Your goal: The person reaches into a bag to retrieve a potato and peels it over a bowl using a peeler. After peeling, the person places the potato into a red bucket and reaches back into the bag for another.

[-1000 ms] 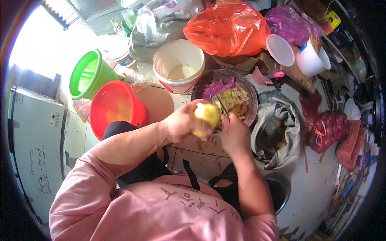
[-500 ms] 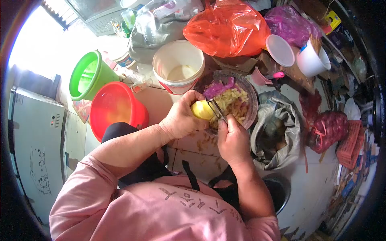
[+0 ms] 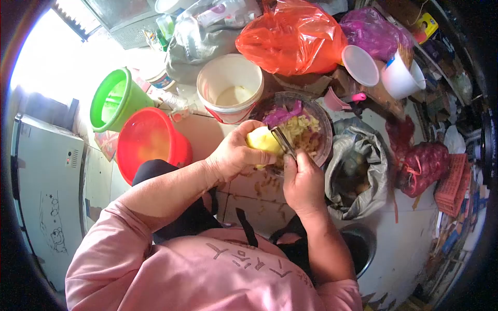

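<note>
Down at the near edge, the pink sweater (image 3: 207, 269) fills the bottom of the view, and a dark metal pot (image 3: 365, 243) sits on the floor by the right elbow. Just beyond, both forearms meet over scattered scraps (image 3: 262, 182) on the tiles.

The left hand (image 3: 236, 155) is clamped round the potato (image 3: 262, 141), fingers curled over its top. The right hand (image 3: 303, 179) is closed tight on the peeler (image 3: 282, 139), whose metal frame lies against the potato's right flank.

And here's the change. A second ago the potato sat lower and nearer, with more yellow showing below the fingers. Now it's up and farther out, right at the near rim of the bowl (image 3: 327, 137), and the left hand wraps more of it. The right hand has followed it up. Over the last half second barely anything shifts, so I read this as short, steady strokes. What shows of the potato is clean yellow flesh, so the peeling looks well along.

Peelings (image 3: 303, 132) pile up in the bowl beside a purple scrap (image 3: 280, 115). To the right, a grey sack (image 3: 363, 176) gapes open. To the left sits the red bucket (image 3: 150, 142), with the green bucket (image 3: 116, 98) beyond it. The white bucket (image 3: 231, 78) stands just past the bowl. Farthest off are the orange bag (image 3: 290, 36) and the purple bag (image 3: 371, 33).
</note>
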Demonstrator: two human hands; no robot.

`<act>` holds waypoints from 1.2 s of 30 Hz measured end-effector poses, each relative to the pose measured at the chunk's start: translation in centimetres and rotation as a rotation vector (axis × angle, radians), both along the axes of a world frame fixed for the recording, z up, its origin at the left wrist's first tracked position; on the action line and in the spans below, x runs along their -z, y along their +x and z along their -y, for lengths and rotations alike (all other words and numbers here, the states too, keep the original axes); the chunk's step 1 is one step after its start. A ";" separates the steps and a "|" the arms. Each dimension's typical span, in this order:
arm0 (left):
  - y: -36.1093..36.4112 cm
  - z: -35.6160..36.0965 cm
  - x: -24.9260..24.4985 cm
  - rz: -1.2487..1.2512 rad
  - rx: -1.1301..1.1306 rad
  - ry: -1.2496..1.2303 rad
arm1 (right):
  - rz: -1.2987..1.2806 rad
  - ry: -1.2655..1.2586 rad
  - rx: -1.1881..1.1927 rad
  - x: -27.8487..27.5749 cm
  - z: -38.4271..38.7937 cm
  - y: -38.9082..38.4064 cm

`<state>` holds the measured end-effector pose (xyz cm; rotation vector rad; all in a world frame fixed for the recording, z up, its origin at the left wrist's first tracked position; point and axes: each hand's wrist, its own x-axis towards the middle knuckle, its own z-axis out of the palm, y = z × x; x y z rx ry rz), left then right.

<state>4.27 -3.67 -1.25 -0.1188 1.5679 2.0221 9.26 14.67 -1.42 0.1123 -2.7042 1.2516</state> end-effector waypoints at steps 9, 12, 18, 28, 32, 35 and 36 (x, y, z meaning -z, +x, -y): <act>0.3 0.3 -0.3 -0.068 0.154 0.160 | 0.344 0.159 0.088 2.6 -1.5 -1.3; -0.2 0.2 -0.6 0.129 0.042 0.355 | 0.248 0.014 0.113 1.4 -1.8 -1.4; -0.5 0.0 -0.8 0.229 -0.032 0.263 | -0.057 -0.061 0.021 0.2 -0.1 0.0; 0.5 -0.5 -1.5 0.145 0.098 0.149 | 0.041 0.036 0.113 1.8 -1.0 -1.0; -0.3 0.0 -1.3 0.238 -0.022 0.144 | 0.049 -0.082 0.072 0.1 -0.7 -0.5; -0.5 0.2 -0.6 0.188 0.011 0.052 | -0.077 0.036 -0.047 0.4 0.0 0.0; -0.4 0.2 -0.4 0.130 0.071 -0.027 | -0.049 0.083 -0.050 0.3 0.0 0.1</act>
